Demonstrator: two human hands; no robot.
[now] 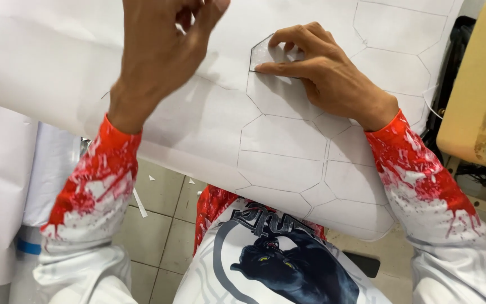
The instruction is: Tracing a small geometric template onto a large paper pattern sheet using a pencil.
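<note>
Template (265,55), a small clear hexagon piece, lies flat on the white sheet (209,118) near its far edge, pinned by right hand (324,73) fingertips. It looks thin, light and slippery; best pressed flat. Left hand (158,50) hovers blurred, grip unclear.

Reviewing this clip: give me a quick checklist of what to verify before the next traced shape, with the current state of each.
1. Right hand pressing the template flat on the white sheet: ok.
2. Template lined up with the drawn outlines: cannot tell.
3. Left hand holding a pen: cannot tell, fingers blurred.
4. Sheet lying flat under the template: ok.
5. Free sheet area above the template: ok.
</note>
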